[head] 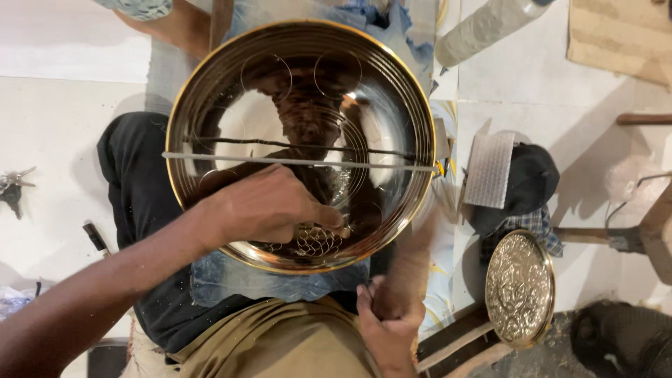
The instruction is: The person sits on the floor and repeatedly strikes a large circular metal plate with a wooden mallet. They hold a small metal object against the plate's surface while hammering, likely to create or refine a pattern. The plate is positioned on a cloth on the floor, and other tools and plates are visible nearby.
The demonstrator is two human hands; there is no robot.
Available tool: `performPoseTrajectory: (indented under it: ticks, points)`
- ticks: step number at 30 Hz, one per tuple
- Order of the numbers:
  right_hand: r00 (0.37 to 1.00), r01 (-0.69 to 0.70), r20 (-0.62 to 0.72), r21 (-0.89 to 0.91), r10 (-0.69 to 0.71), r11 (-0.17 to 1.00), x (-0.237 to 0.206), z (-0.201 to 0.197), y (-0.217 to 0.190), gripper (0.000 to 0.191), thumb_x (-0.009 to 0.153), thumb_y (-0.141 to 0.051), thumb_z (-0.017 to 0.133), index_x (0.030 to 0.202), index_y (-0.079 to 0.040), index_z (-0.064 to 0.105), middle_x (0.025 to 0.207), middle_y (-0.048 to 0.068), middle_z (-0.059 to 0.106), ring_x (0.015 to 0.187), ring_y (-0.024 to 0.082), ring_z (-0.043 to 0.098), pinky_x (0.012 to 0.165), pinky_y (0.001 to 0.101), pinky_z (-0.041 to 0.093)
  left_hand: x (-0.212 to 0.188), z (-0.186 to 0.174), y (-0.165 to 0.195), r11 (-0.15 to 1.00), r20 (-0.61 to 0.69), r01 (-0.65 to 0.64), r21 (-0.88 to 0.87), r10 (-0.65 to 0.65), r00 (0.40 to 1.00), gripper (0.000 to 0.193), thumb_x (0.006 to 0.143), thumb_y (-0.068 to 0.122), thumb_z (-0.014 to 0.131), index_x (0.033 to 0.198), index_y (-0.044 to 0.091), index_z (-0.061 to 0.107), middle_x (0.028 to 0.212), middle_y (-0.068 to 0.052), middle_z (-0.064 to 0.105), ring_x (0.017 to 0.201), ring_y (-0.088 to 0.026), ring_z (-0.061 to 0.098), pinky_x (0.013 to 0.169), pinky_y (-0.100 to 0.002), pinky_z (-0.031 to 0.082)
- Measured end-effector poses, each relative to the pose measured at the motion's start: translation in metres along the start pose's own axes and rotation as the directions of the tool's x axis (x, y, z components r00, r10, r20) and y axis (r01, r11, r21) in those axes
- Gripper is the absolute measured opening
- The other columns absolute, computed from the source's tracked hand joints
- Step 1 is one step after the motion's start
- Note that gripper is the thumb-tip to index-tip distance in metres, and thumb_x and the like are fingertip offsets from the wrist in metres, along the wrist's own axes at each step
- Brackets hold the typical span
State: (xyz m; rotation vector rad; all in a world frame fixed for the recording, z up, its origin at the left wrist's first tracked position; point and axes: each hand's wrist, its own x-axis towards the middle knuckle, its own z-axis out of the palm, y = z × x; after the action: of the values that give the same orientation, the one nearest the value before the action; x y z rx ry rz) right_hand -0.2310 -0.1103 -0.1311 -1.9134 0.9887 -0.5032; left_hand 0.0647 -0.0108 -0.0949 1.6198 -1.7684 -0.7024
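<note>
The left hand (269,208) pinches what seems a small punch against the brass plate (301,143); the right hand (388,325) grips a blurred hammer mid-engraving, needing steady aim.

There is a single view, taken from a camera worn on the person's head. It looks almost straight down over the lap, so the pale tiled floor (56,119) fills the background on both sides. The camera sits close: the large round polished brass plate (210,91) fills most of the upper middle of the frame, and the left forearm enters from the bottom left corner. The khaki trousers (280,343) run off the bottom edge, directly under the lens. A smaller embossed brass plate (519,288) lies toward the lower right. With only one view, nothing overlaps between cameras.
</note>
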Motion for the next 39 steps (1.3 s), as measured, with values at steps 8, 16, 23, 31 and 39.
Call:
performPoseTrajectory:
  ticks: [8, 16, 23, 31, 39]
  points:
    - [0.997, -0.004, 0.074, 0.211, -0.012, 0.977, 0.023, -0.006, -0.014, 0.031, 0.076, 0.002, 0.077, 0.105, 0.003, 0.064, 0.085, 0.011, 0.067, 0.077, 0.012, 0.062, 0.067, 0.0293, 0.052, -0.009, 0.010, 0.012, 0.988, -0.096, 0.125, 0.092, -0.116, 0.989, 0.056, 0.064, -0.004, 0.067, 0.113, 0.021, 0.077, 0.075, -0.014, 0.075, 0.065, -0.037, 0.069, 0.059, -0.050, 0.054]
    - [0.974, 0.003, 0.221, -0.220, 0.047, 0.976, 0.038, -0.017, -0.040, 0.036, 0.071, -0.005, 0.080, 0.104, 0.000, 0.066, 0.078, 0.018, 0.071, 0.069, 0.020, 0.065, 0.064, 0.0361, 0.054, -0.023, 0.024, 0.024, 0.992, -0.329, 0.121, 0.034, -0.103, 0.939, 0.053, 0.060, -0.007, 0.067, 0.108, 0.014, 0.077, 0.076, -0.013, 0.074, 0.062, -0.032, 0.071, 0.056, -0.043, 0.055]
    - [0.895, 0.180, 0.447, -0.385, 0.013, 0.905, 0.076, -0.037, -0.092, 0.040, 0.069, -0.004, 0.073, 0.108, 0.000, 0.062, 0.077, 0.021, 0.070, 0.070, 0.034, 0.071, 0.062, 0.0382, 0.055, -0.033, 0.050, 0.046, 0.934, -0.495, 0.356, -0.035, -0.326, 0.805, 0.051, 0.066, -0.008, 0.067, 0.113, 0.012, 0.075, 0.070, -0.013, 0.073, 0.057, -0.029, 0.071, 0.053, -0.041, 0.056]
    - [0.769, 0.500, 0.608, -0.375, -0.200, 0.781, 0.108, -0.039, -0.148, 0.050, 0.063, -0.008, 0.072, 0.111, -0.002, 0.059, 0.073, 0.024, 0.065, 0.067, 0.043, 0.065, 0.059, 0.0481, 0.046, -0.039, 0.080, 0.062, 0.878, -0.712, 0.473, -0.074, -0.379, 0.591, 0.051, 0.063, -0.004, 0.066, 0.114, 0.006, 0.068, 0.080, -0.017, 0.074, 0.067, -0.032, 0.072, 0.059, -0.042, 0.056]
    - [0.718, 0.515, 0.668, -0.321, -0.195, 0.795, 0.107, -0.027, -0.147, 0.039, 0.064, -0.005, 0.072, 0.100, -0.002, 0.060, 0.075, 0.021, 0.067, 0.069, 0.039, 0.067, 0.061, 0.0449, 0.046, -0.041, 0.086, 0.064, 0.892, -0.751, 0.440, -0.104, -0.361, 0.553, 0.055, 0.066, -0.007, 0.064, 0.119, 0.004, 0.069, 0.084, -0.016, 0.075, 0.066, -0.030, 0.071, 0.061, -0.039, 0.058]
